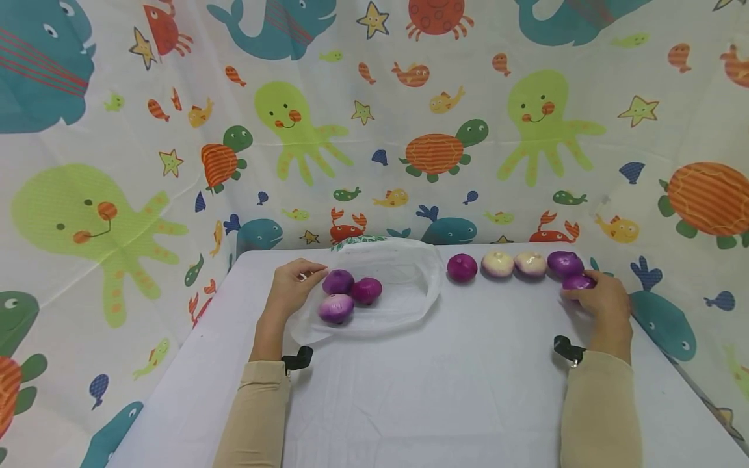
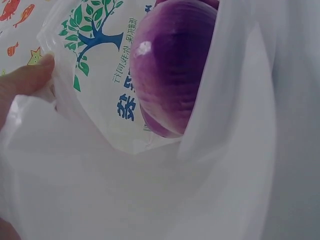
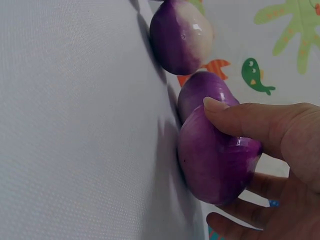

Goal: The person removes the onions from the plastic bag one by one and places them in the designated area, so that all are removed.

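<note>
We see the right hand with its thumb and fingers curled round a purple onion, just beside a second purple onion near the far right of the surface. From those fingers, the white plastic bag lies well off to our left. The left hand is nearer it, pinching its edge beside three bagged onions.
</note>
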Tool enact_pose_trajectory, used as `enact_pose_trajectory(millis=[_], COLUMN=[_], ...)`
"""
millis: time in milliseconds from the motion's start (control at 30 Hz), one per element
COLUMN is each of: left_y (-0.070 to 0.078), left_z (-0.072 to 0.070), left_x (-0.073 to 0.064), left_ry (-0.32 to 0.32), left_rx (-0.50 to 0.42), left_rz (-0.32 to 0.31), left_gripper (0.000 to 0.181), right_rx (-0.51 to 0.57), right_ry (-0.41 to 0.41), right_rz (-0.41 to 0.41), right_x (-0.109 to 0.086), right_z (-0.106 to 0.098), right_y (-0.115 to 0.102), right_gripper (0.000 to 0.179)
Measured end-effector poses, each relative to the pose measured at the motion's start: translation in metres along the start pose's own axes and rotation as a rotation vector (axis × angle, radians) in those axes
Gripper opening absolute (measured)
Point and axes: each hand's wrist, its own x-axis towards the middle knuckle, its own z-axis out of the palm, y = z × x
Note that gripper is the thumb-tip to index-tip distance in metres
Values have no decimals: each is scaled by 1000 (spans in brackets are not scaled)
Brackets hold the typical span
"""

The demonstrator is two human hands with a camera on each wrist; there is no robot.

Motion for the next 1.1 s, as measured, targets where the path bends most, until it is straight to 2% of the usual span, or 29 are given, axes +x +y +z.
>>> enact_pose_trajectory(millis=[367,533,633,833,967,1100], left_y=[0,-1,-1,-2,-2,-2], left_z=[0,0,0,1,1,1], left_x=[0,0,0,1,1,0], left_ry=[3,0,1,7,7,6], left_rx=[-2,-3,-5,-1,-4,-8], left_rz=[16,7,8,36,35,30], left_gripper=[18,18,18,17,17,16], right_rx=[15,9,12,83,192,241], right_ry=[-1,-8,33,112,125,122], right_rz=[24,4,-23,-165,-272,-384], right_x=[-2,-2,-4,-14,-22,-30], right_z=[-1,-3,-9,-17,-8,4], right_y=[-2,-3,-7,-27,-51,-77], right_gripper=[102,107,107,101,99,96])
